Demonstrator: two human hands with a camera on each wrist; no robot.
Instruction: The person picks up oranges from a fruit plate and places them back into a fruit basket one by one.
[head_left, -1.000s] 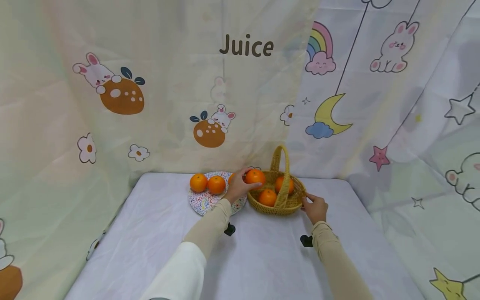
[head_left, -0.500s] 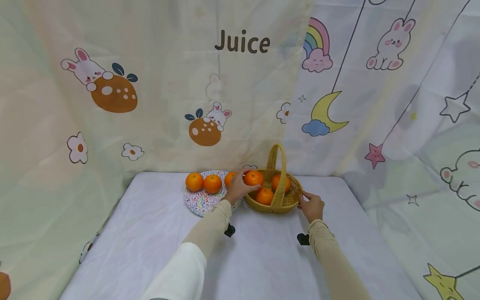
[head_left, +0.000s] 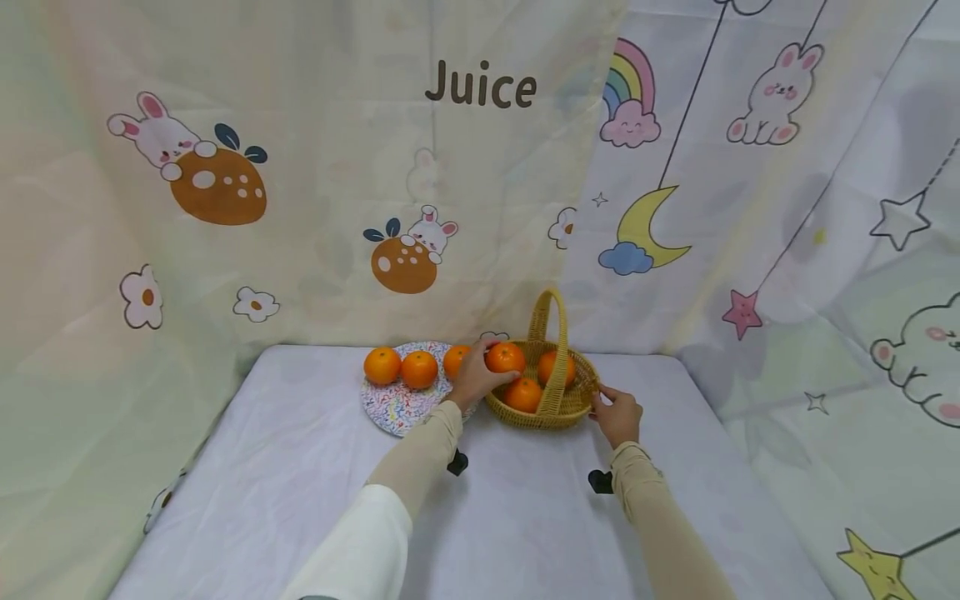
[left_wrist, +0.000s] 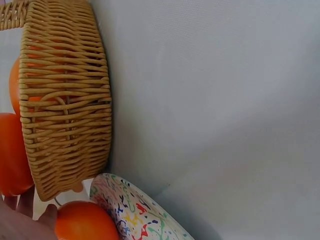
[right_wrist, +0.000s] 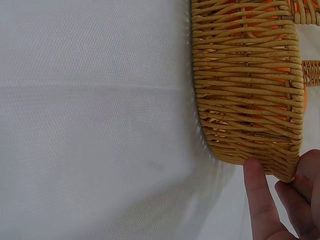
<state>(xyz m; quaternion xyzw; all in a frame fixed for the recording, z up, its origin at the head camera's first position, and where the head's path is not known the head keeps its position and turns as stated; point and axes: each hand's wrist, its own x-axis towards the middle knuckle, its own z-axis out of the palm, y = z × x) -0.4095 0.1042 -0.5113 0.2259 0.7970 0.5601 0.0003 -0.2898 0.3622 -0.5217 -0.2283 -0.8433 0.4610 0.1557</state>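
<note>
Orange fruit [head_left: 506, 358] sits in the left hand [head_left: 474, 379], whose thumb we see curved across its near side while the fingers pass behind, mostly out of sight; the hand is opened only as wide as the fruit. We judge that a side grip suits something so round and smooth, since it could roll off a flat palm. It is at the left rim of the wicker basket [head_left: 536, 420]; whether the two touch, we cannot tell.

At the basket's right end, the right hand [head_left: 619, 419] pinches the rim, nearly closed, with one straight finger against the outer wall; we take this as a way to steady a light basket. Inside we find a near orange [head_left: 522, 395] and a far orange [head_left: 567, 370], the latter partly behind the handle [head_left: 562, 333]; the woven walls, it seems, stop them rolling away.

Farther left, just beside the basket, we see a speckled plate [head_left: 393, 408] with three oranges [head_left: 419, 369] in a row along its far part, the rightmost partly hidden by the left hand. Pale cloth [head_left: 517, 517] lies under everything.
</note>
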